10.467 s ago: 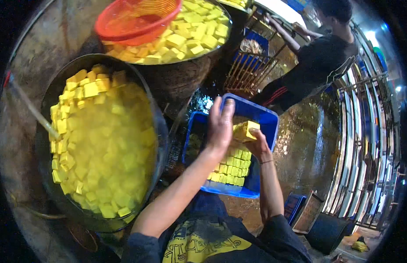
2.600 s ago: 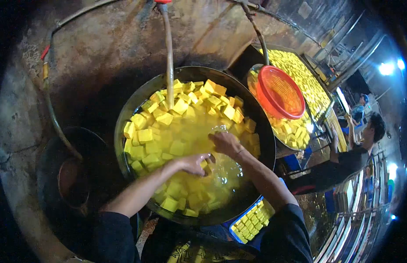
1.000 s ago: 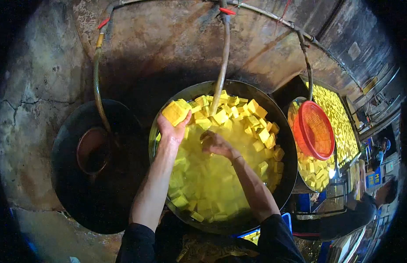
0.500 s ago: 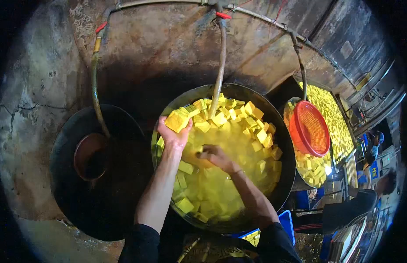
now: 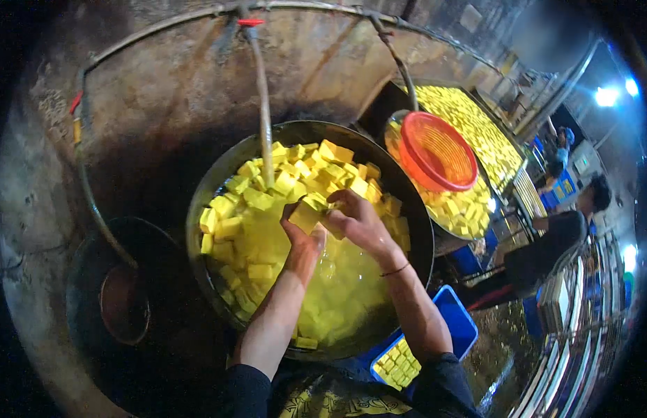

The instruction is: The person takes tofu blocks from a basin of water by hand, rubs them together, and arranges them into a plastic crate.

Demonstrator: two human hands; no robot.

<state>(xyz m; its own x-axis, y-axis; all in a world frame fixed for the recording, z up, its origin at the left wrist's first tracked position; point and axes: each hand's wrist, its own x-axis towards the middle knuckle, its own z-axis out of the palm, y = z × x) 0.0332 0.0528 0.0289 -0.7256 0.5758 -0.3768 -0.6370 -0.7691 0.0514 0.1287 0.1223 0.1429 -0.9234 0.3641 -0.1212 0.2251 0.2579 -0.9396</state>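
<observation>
Yellow blocks (image 5: pixel 259 198) pile up along the back and left of a large dark round vat (image 5: pixel 427 244), partly under cloudy yellow water. Over the middle of the vat, my left hand (image 5: pixel 306 237) is wrapped round a yellow block (image 5: pixel 305 217). My right hand (image 5: pixel 362 221), with a thin band at its wrist, is bent against the same cluster of blocks from the right; at least one more block lies between the hands. The fingers partly hide how many blocks are held.
A hose (image 5: pixel 265 115) hangs into the vat. On the right are a red basket (image 5: pixel 438 152) on a second vat of blocks, a wide tray of blocks (image 5: pixel 470 129), a blue crate (image 5: pixel 456 317) and a person (image 5: pixel 546 251). At left, a dark tub (image 5: pixel 83 279) holds a bowl (image 5: pixel 124 306).
The view has turned right. My left hand has moved from the vat's left edge to its middle with its block, and my right hand has risen from the water to meet it.
</observation>
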